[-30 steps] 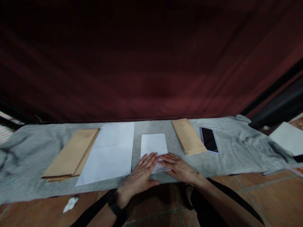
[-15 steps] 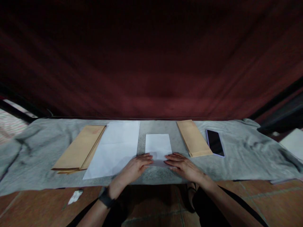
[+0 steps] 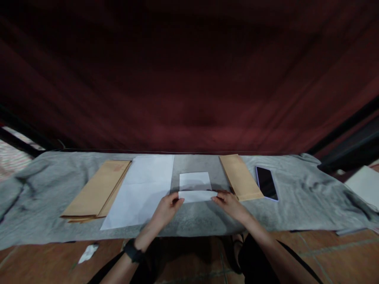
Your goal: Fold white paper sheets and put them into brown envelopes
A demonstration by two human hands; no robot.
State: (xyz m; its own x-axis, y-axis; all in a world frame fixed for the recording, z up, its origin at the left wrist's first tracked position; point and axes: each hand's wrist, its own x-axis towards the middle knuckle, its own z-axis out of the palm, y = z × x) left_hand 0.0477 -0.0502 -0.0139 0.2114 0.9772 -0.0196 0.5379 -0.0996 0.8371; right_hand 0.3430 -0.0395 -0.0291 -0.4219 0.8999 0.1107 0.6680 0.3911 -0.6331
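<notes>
A white sheet of paper (image 3: 194, 181) lies in front of me, its near part raised and folded over toward the far side. My left hand (image 3: 166, 209) pinches the left end of the raised flap between thumb and fingers. At the flap's right end my right hand (image 3: 232, 204) has the same pinch. Left of the folded sheet, larger white sheets (image 3: 145, 189) lie flat, close to my left hand. A brown paper envelope (image 3: 241, 179) rests just beyond my right hand.
Several brown envelopes (image 3: 94, 191) are stacked at the left. A phone (image 3: 267, 183) with a pale purple edge lies right of the single envelope. Grey cloth (image 3: 302, 197) covers the table, and a dark red curtain (image 3: 189, 98) hangs behind. A crumpled white scrap (image 3: 88, 253) is on the tiled floor.
Both hands have gone from lying flat on the paper's near part to pinching its near edge. That edge is now lifted and turned away from me.
</notes>
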